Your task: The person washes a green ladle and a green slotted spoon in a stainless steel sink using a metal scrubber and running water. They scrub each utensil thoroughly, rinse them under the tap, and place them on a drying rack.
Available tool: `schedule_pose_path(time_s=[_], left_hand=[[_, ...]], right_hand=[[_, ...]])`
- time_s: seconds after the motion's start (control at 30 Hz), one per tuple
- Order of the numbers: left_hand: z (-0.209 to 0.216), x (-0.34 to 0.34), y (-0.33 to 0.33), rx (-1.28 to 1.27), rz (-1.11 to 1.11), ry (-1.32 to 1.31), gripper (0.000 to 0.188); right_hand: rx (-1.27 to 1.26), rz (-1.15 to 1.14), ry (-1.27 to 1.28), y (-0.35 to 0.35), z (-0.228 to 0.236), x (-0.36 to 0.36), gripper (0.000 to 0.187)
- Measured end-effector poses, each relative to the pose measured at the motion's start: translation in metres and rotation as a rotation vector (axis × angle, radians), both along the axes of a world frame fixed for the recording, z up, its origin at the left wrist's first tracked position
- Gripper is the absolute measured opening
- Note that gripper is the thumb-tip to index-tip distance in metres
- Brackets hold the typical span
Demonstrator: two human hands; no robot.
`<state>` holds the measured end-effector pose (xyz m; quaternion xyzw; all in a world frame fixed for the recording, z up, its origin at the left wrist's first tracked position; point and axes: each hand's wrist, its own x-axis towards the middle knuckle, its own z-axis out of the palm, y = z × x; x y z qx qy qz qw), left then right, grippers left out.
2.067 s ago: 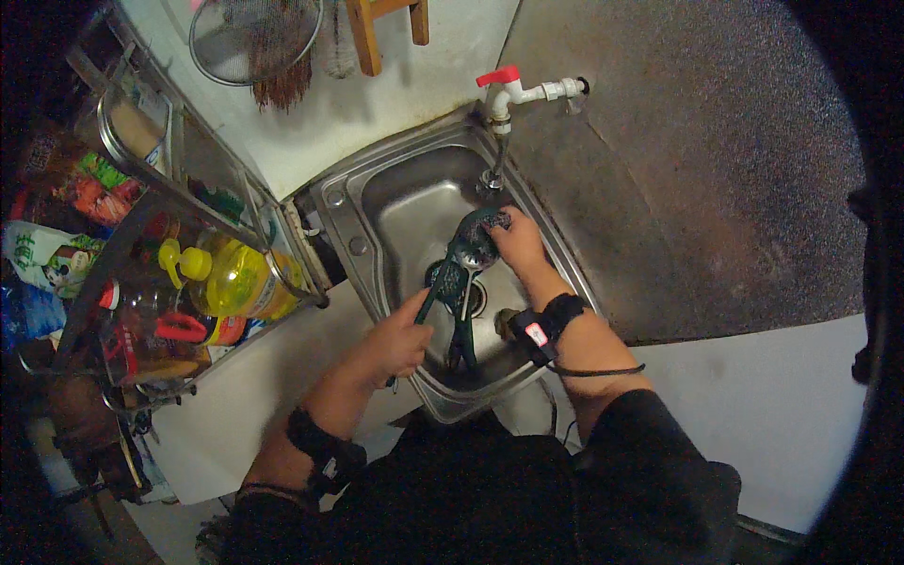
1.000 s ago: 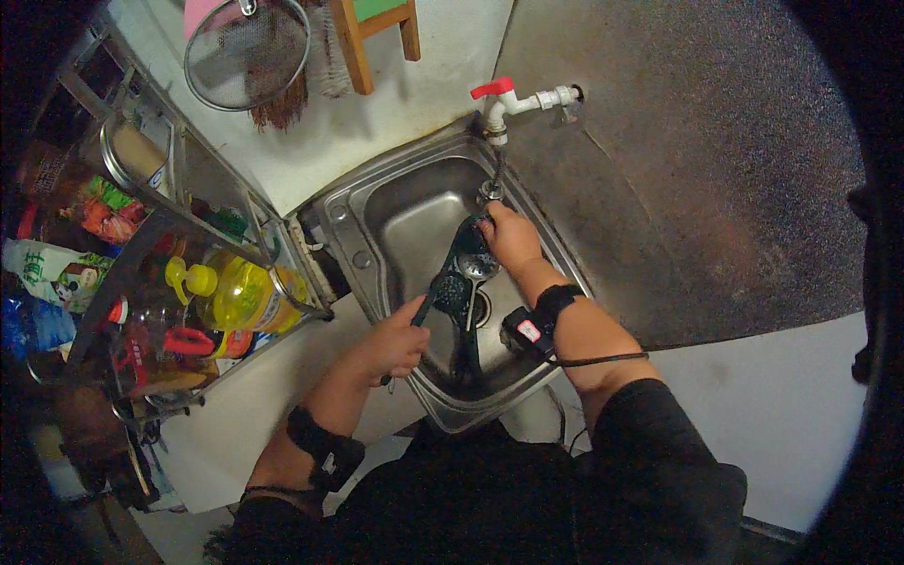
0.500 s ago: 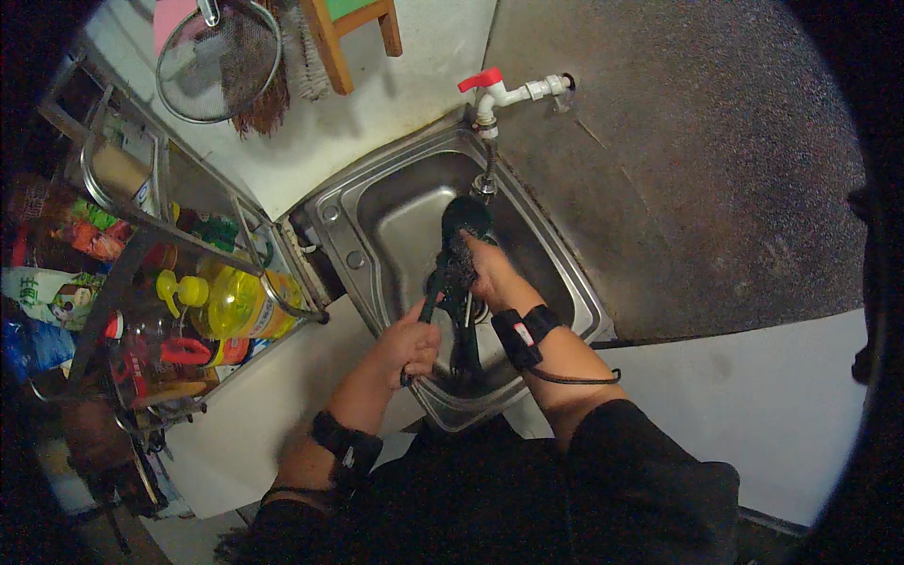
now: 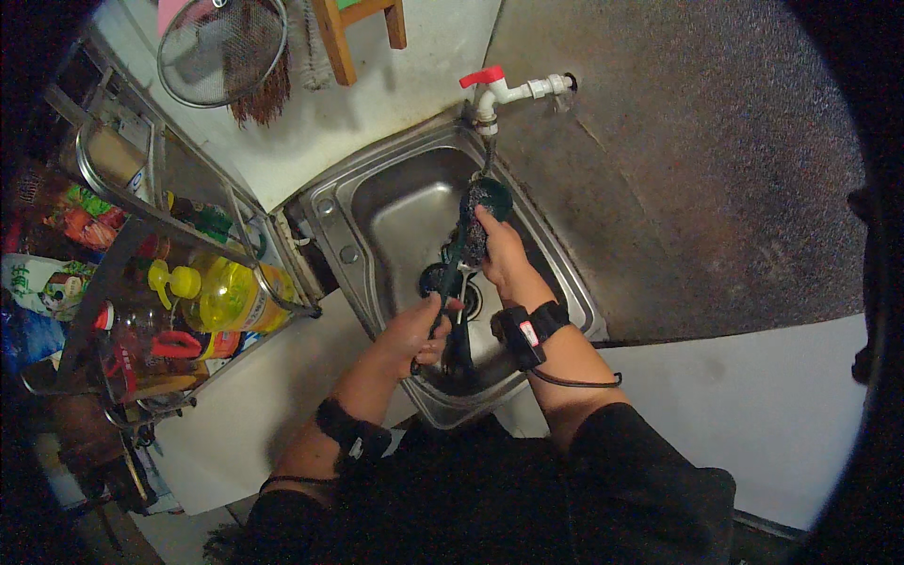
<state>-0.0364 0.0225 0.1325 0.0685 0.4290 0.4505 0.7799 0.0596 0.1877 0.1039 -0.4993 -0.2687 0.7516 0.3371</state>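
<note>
Scrubbing seemingly unfinished: left hand [image 4: 414, 337] clenched round dark-green ladle-like utensil [image 4: 499, 198], right hand [image 4: 505, 252] grasping grey mesh scourer [image 4: 477, 243] against it; dark long-handled utensils [image 4: 459, 350] in rectangular steel basin [image 4: 400, 207], cleanliness unclear.

Labels, remote view: I log green characters [image 4: 24, 276] on a white bag [image 4: 58, 299], a printed pale label [image 4: 270, 307] on the yellow bottle [image 4: 226, 299], red print [image 4: 123, 363] on the red-capped bottle [image 4: 141, 337]. White-and-red sticker [image 4: 528, 333] on the black wrist device [image 4: 513, 330]: too small to read.
</note>
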Motion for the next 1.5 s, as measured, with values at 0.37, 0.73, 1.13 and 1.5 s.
schedule_pose_path(time_s=[0.37, 0.73, 1.13, 1.5], left_hand=[[-0.027, -0.004, 0.005, -0.137, 0.026, 0.006, 0.028], [-0.036, -0.016, 0.004, -0.081, -0.046, -0.283, 0.019], [-0.022, 0.002, -0.014, -0.162, -0.013, -0.293, 0.020], [-0.038, -0.026, -0.003, -0.185, -0.027, -0.132, 0.030]], right_hand=[[-0.169, 0.198, -0.118, -0.048, -0.060, -0.019, 0.028], [-0.010, 0.307, -0.092, -0.063, -0.037, -0.017, 0.025], [0.060, -0.052, 0.029, -0.024, -0.037, 0.002, 0.027], [-0.044, 0.378, -0.073, -0.095, -0.052, -0.015, 0.019]])
